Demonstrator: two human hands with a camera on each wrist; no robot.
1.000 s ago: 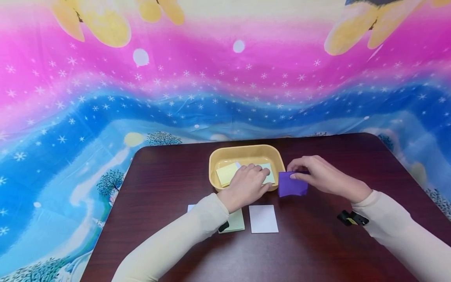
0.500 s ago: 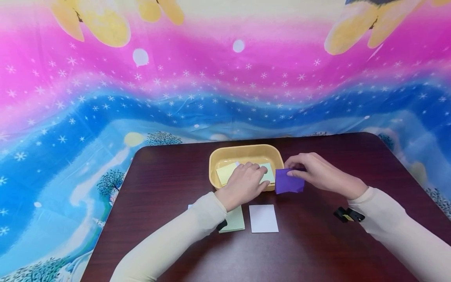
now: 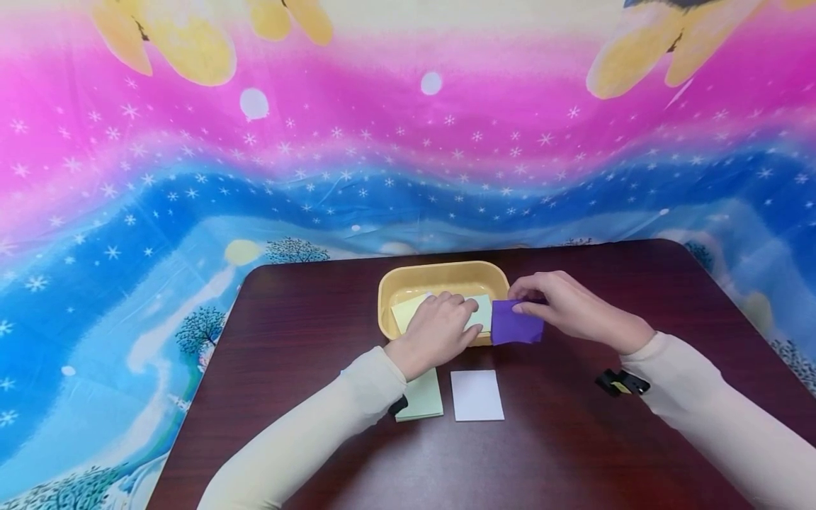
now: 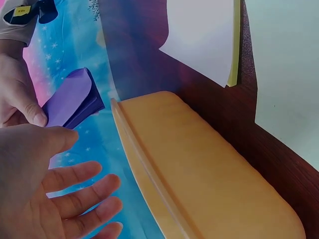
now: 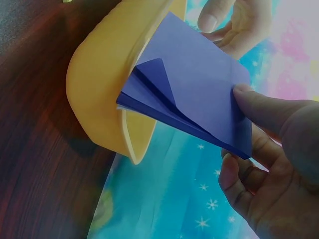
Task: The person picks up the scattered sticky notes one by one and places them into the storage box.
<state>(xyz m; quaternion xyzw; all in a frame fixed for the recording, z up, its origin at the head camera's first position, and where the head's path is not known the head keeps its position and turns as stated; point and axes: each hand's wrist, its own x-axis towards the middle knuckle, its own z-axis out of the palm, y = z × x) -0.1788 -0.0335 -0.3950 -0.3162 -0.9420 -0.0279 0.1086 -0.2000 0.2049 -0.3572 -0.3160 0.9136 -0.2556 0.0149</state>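
Pinching purple pad (image 3: 517,323) in right hand (image 3: 569,309), thumb on upper face, fingers beneath, close to pad's 1 o'clock edge in head view. Looking raised off the table (image 3: 574,453) and tilted, not flat. Showing a loose flap on top near one corner, per right wrist view. Can't tell if touching the rim.

Key relation: from right hand to pad, between 8 and 9 o'clock. From pad to middle of yellow tray (image 3: 440,276), between 9 and 10, right beside tray's 4 o'clock corner. Near square, so no clear long axis on pad; running 9-to-3 for tray.

Nearer hand: right, by grip. At pad's 9 o'clock, left hand (image 3: 436,329) over tray's near wall, fingers loose and spread, gripping nothing, thumb near pad.

Also seeing in tray: yellow pad (image 3: 406,312) at 8 o'clock, mint pad (image 3: 482,312) at 4, both partly covered by left hand. On table toward tray's 6 o'clock: green pad (image 3: 425,397), then white pad (image 3: 477,396) at its 3 o'clock
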